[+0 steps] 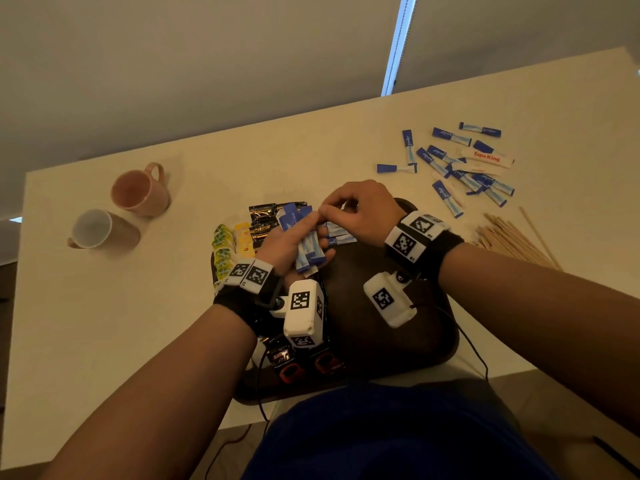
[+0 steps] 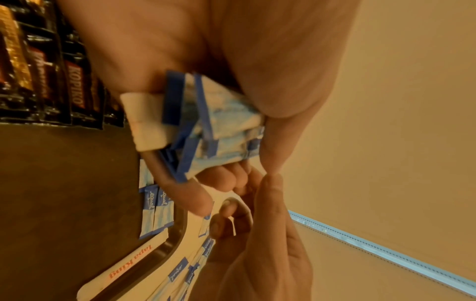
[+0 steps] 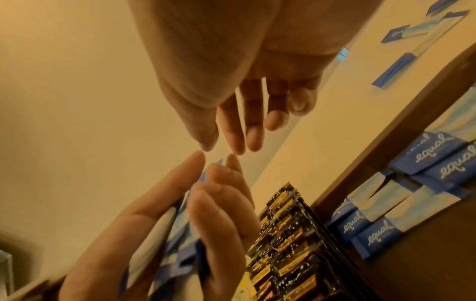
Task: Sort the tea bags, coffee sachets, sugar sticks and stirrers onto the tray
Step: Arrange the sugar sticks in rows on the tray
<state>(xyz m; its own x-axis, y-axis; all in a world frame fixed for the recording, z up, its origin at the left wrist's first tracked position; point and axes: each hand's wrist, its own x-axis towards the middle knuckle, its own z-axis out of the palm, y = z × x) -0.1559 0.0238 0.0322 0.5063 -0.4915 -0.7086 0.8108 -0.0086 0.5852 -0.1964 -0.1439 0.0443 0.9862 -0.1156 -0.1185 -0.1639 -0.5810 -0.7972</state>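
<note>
While the hands met above the far part of the tray, the scene was laid out as follows.

Left hand: the left hand [image 1: 284,242] was held palm up over the tray, its fingers [image 2: 195,195] and thumb curled round a bundle of blue sugar sticks [image 1: 306,245].
Right hand: the right hand [image 1: 360,211] was held just right of the left, its thumb and forefinger tips brought together at the far end of the bundle; whether a stick was actually pinched could not be told. The other fingers [image 3: 253,122] were loosely curled.
Tray: a dark brown tray [image 1: 398,341] was set on the near middle of the bench [image 1: 104,323].
Sugar sticks on tray: a few blue sticks [image 3: 371,224] were laid side by side at the tray's far edge, under the right hand.
Coffee sachets: black and gold sachets [image 1: 261,220] were ranged at the tray's far left.
Tea bags: yellow and green tea bags [image 1: 225,247] were lined along the left edge.
Loose sugar sticks: a scatter [image 1: 457,164] was left on the bench, far right of the tray.
Stirrers: wooden stirrers [image 1: 512,240] were heaped on the bench right of the tray.
Mugs: two pink mugs [image 1: 138,192] were placed on the far left, well apart from the tray.
</note>
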